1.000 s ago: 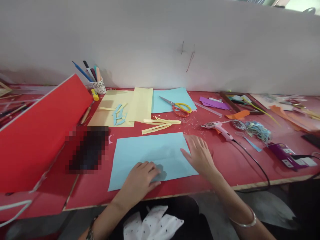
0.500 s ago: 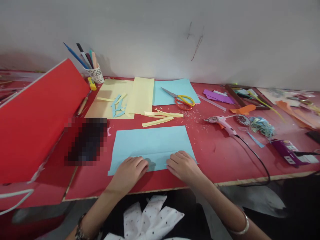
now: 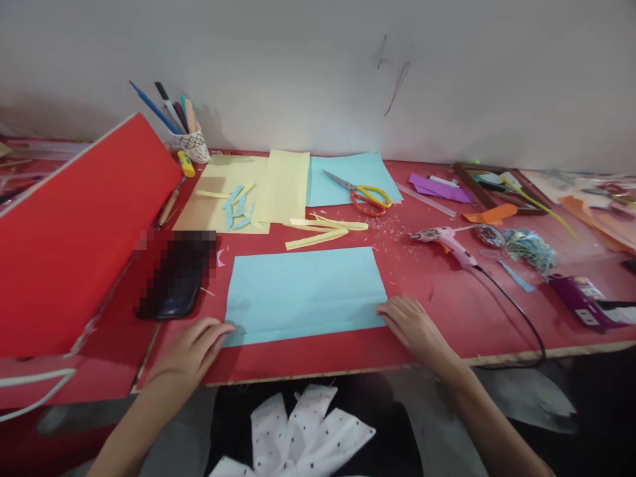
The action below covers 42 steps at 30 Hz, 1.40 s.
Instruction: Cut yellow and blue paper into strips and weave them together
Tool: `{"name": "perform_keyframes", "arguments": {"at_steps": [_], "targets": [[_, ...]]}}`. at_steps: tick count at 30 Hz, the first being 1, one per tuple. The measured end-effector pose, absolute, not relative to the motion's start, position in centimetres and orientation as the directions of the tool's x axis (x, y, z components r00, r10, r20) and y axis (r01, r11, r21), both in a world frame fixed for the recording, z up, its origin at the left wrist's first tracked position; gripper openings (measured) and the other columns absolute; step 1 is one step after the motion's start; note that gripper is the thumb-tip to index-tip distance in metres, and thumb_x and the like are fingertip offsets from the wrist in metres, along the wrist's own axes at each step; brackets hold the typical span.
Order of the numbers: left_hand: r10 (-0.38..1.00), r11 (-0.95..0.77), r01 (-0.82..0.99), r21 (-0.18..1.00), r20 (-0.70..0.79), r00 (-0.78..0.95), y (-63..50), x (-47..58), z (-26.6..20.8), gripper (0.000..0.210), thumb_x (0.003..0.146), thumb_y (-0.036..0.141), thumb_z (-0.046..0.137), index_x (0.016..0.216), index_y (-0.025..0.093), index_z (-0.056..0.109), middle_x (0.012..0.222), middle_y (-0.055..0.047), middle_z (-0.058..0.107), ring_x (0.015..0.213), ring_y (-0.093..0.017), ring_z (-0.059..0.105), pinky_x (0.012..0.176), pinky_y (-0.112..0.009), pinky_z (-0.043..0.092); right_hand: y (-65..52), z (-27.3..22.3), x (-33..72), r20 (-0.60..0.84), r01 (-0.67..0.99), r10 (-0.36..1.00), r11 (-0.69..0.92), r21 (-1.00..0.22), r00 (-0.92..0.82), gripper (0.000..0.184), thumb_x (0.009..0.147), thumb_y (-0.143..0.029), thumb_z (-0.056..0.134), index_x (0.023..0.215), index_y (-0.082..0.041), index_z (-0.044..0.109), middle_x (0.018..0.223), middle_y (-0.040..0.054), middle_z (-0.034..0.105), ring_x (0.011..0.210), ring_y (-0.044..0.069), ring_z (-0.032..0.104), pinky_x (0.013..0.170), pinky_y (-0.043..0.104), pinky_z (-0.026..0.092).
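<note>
A light blue sheet of paper lies on the red table in front of me, with faint creases running along its near side. At its lower left corner, my left hand is closed with the fingertips pinching the edge. My right hand grips the right edge near the lower corner, fingers together and bent. Beyond the sheet rest several folded pale yellow paper strips. Scissors with yellow and red handles lie on another blue paper at the back.
A red board leans at left beside a dark, partly blurred phone. A pen cup stands by the wall. On the right are a pink glue gun with its cord, a shredded-paper bundle and a purple power strip.
My hands have moved apart from the middle of the near edge to the blue sheet's left and right sides. The near edge strip now looks flatter.
</note>
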<state>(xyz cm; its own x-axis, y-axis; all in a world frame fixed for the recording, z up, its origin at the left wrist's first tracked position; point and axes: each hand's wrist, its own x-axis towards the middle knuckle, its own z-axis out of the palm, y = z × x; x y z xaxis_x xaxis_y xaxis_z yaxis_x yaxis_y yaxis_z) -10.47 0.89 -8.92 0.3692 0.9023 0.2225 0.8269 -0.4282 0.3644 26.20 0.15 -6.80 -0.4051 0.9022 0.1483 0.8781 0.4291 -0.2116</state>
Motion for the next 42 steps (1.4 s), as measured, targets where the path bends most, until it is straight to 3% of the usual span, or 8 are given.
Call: {"name": "perform_keyframes", "arguments": {"at_steps": [7,13,17,23,27,32,38,42], "targets": [[0.789,-0.573,0.817,0.067,0.318,0.527,0.4,-7.6,-7.8,0.036,0.08,0.01,0.028,0.089,0.023,0.061,0.085,-0.004,0.064,0.076,-0.017,0.059,0.068,-0.029,0.044,-0.1,-6.3,25.8,0.173,0.907,0.916,0.39,-0.16,-0.363,0.027,0.083,-0.01,0.031,0.086,-0.019,0.057,0.079,0.0071,0.058,0.072,0.019,0.051,0.069,0.033,0.04],[0.79,-0.612,0.783,0.112,0.052,0.611,1.1,-2.5,-6.4,0.018,0.08,0.017,0.042,0.085,0.019,0.059,0.085,-0.004,0.062,0.076,-0.017,0.058,0.064,-0.028,0.045,-0.6,-5.5,22.1,0.145,0.845,0.88,0.475,-0.247,-0.452,0.017,0.077,-0.017,0.049,0.092,-0.018,0.056,0.09,0.0067,0.057,0.082,0.019,0.051,0.073,0.032,0.041],[0.749,-0.648,0.751,0.126,-0.071,0.659,1.5,-1.4,-5.3,0.015,0.079,0.015,0.045,0.068,0.018,0.056,0.07,0.0,0.061,0.062,-0.015,0.057,0.057,-0.026,0.04,-0.5,-5.6,21.5,0.194,0.852,0.856,0.507,-0.129,-0.48,0.016,0.078,-0.01,0.048,0.07,-0.02,0.058,0.088,0.0054,0.057,0.079,0.017,0.048,0.07,0.029,0.039],[0.637,-0.764,0.64,0.079,0.244,0.731,1.2,0.1,-3.7,0.022,0.08,0.011,0.038,0.065,0.02,0.051,0.055,0.002,0.057,0.051,-0.013,0.055,0.05,-0.026,0.032,1.5,-3.1,22.5,0.479,0.906,0.786,0.421,0.047,-0.39,0.028,0.084,-0.015,0.038,0.071,-0.023,0.062,0.065,0.0037,0.055,0.061,0.015,0.042,0.061,0.027,0.031],[0.564,-0.755,0.656,0.0,0.511,0.649,0.5,2.7,-2.8,0.027,0.077,0.008,0.036,0.053,0.02,0.045,0.042,0.003,0.048,0.04,-0.013,0.049,0.044,-0.028,0.027,3.9,-0.9,21.8,0.525,0.901,0.818,0.385,-0.201,-0.233,0.027,0.087,-0.026,0.036,0.077,-0.019,0.06,0.053,-0.0002,0.052,0.05,0.012,0.044,0.058,0.025,0.031],[0.629,-0.713,0.698,0.066,0.501,0.594,0.1,5.5,-2.5,0.02,0.07,0.01,0.045,0.053,0.02,0.047,0.042,0.003,0.051,0.039,-0.013,0.05,0.044,-0.028,0.026,6.9,-0.4,20.0,0.362,0.704,0.932,0.242,-0.668,0.022,0.017,0.081,-0.029,0.04,0.078,-0.019,0.052,0.061,-0.0021,0.052,0.053,0.01,0.049,0.052,0.02,0.034],[0.752,-0.638,0.639,0.429,0.168,0.638,1.9,4.7,-1.4,0.014,0.075,0.031,0.05,0.066,0.021,0.053,0.056,0.005,0.058,0.049,-0.011,0.053,0.045,-0.024,0.028,8.5,0.1,20.2,0.354,0.533,0.935,0.318,-0.784,-0.037,0.015,0.076,-0.021,0.039,0.087,-0.019,0.049,0.055,-0.0054,0.035,0.048,0.01,0.037,0.046,0.02,0.031],[0.831,-0.526,0.627,0.574,0.193,0.521,5.9,3.4,-0.9,0.016,0.081,0.03,0.041,0.081,0.02,0.054,0.07,0.002,0.06,0.061,-0.011,0.055,0.054,-0.022,0.038,10.2,0.5,21.4,0.357,0.398,0.934,0.334,-0.855,-0.016,0.029,0.075,-0.021,0.04,0.103,-0.02,0.039,0.056,-0.0063,0.04,0.047,0.01,0.038,0.046,0.021,0.031]]}}
